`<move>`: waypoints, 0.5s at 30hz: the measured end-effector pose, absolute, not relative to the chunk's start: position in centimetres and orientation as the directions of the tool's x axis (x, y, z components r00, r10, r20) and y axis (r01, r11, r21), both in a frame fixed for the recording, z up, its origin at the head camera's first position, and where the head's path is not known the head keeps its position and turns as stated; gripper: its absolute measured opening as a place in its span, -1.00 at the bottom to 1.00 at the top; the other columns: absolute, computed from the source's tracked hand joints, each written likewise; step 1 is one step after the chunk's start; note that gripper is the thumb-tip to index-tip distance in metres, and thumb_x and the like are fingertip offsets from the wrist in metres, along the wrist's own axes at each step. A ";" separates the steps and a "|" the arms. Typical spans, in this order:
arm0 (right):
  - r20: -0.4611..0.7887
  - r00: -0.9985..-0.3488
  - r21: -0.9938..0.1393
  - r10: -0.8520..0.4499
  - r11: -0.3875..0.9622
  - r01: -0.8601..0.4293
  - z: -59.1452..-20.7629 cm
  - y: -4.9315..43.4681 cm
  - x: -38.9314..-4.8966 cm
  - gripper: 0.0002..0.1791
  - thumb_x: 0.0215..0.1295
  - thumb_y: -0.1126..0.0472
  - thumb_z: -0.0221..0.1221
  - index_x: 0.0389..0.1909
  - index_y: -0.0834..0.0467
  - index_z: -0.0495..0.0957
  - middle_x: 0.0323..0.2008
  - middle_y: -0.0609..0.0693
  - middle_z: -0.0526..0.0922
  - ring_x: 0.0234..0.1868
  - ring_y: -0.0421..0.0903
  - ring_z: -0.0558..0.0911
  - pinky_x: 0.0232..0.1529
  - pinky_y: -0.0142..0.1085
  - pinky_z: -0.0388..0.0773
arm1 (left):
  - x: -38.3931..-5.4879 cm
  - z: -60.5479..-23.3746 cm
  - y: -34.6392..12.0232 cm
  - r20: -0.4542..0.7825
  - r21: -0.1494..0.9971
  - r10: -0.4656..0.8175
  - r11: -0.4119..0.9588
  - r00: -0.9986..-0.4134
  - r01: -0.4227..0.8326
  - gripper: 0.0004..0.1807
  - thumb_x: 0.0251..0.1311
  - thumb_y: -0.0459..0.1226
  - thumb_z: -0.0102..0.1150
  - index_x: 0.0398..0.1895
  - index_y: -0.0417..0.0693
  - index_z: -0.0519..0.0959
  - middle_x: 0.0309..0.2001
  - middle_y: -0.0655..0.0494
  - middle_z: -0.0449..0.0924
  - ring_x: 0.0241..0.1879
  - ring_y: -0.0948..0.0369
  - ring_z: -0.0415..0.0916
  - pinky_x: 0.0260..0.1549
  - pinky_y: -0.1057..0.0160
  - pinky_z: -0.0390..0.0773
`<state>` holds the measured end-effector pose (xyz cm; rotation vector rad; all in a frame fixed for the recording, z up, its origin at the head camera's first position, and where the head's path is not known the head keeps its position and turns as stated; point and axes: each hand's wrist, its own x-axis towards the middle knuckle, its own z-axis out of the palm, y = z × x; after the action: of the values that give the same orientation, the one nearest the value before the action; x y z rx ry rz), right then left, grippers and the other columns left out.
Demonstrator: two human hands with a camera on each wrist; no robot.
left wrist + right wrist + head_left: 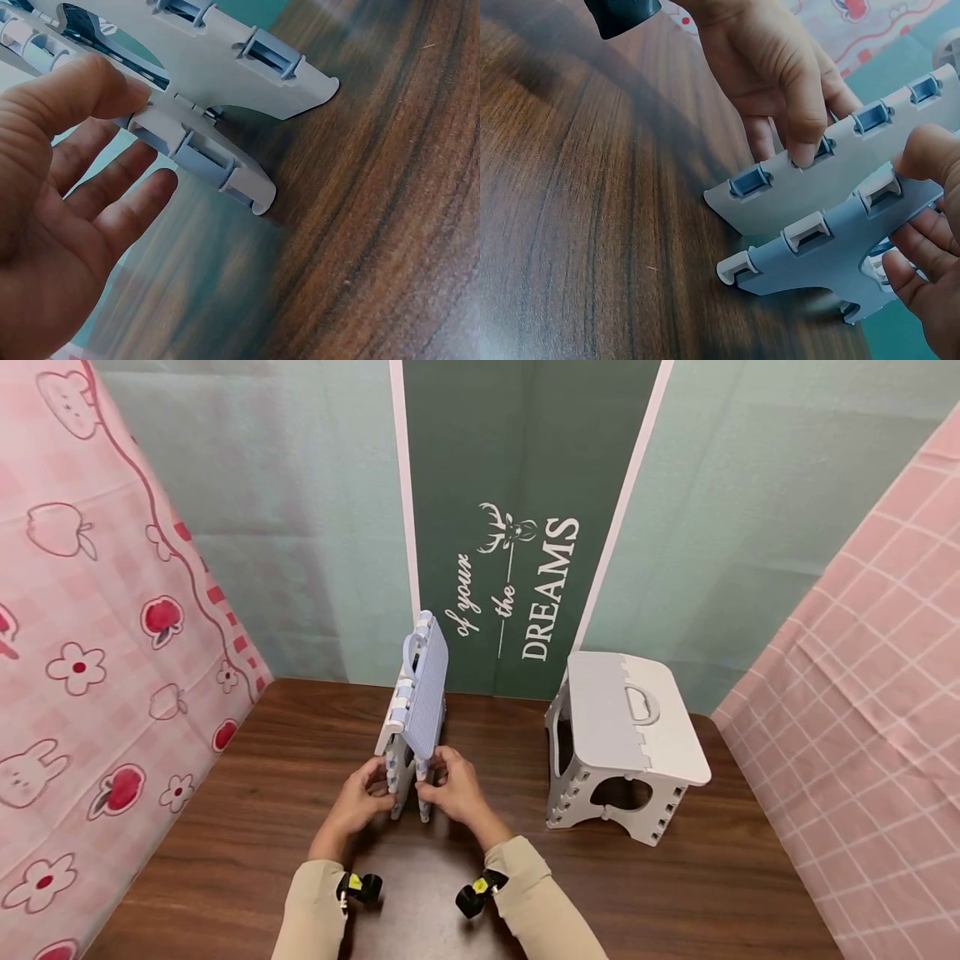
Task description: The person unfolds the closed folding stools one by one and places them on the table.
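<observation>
A blue and white folding stool (427,693) stands partly folded on the table, its two top halves tilted into a narrow peak with a loop handle. My left hand (360,797) pinches the near edge of its left leg panel, thumb on the inner side, as the left wrist view shows (56,240). On the other leg panel, the near edge is between the thumb and fingers of my right hand (459,789). In the right wrist view the two panels stand a small gap apart, feet on the wood. Part of the stool's far side is hidden.
To the right stands an unfolded grey and white folding stool (675,727) with a handle on top. The brown wooden table (292,752) meets a green curtain (322,527) with lettering behind. Pink patterned cloths hang at the left (112,693) and right (862,693).
</observation>
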<state>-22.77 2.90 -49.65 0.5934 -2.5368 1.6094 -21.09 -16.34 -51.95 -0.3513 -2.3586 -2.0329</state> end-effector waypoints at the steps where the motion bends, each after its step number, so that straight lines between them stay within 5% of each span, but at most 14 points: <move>1: 0.268 -0.922 -0.853 -0.279 0.376 -0.361 -49.7 2.9 -22.8 -0.61 -0.11 0.35 0.34 -0.21 0.28 0.46 -0.26 0.06 0.56 -0.31 0.09 0.56 -0.35 -0.23 0.53 | -20.9 -51.6 -16.3 0.147 0.976 0.161 0.137 -0.976 0.170 -0.51 -0.20 -0.73 0.15 -0.07 -0.41 0.41 -0.18 -0.21 0.48 -0.10 -0.06 0.43 -0.05 -0.01 0.43; 7: 0.272 -0.924 -0.862 -0.270 0.359 -0.359 -49.8 3.2 -22.7 -0.61 -0.15 0.39 0.33 -0.24 0.27 0.42 -0.27 0.09 0.54 -0.32 0.15 0.54 -0.35 -0.13 0.53 | -20.1 -49.7 -16.0 0.163 0.969 0.155 0.159 -0.974 0.187 -0.55 -0.21 -0.74 0.10 -0.13 -0.44 0.41 -0.21 -0.21 0.49 -0.12 -0.04 0.43 -0.07 -0.08 0.42; 15: 0.284 -0.919 -0.845 -0.273 0.382 -0.374 -50.0 3.8 -22.7 -0.58 -0.19 0.38 0.29 -0.21 0.25 0.41 -0.28 0.05 0.51 -0.36 0.05 0.53 -0.40 -0.35 0.47 | -20.0 -49.7 -16.1 0.178 0.968 0.139 0.153 -0.974 0.199 -0.54 -0.25 -0.75 0.10 -0.15 -0.44 0.41 -0.21 -0.28 0.48 -0.13 -0.13 0.42 -0.10 -0.04 0.46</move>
<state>-22.75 3.84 -50.02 0.5941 -2.5292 1.5862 -20.03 -16.11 -49.74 -0.3444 -2.3491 -1.9851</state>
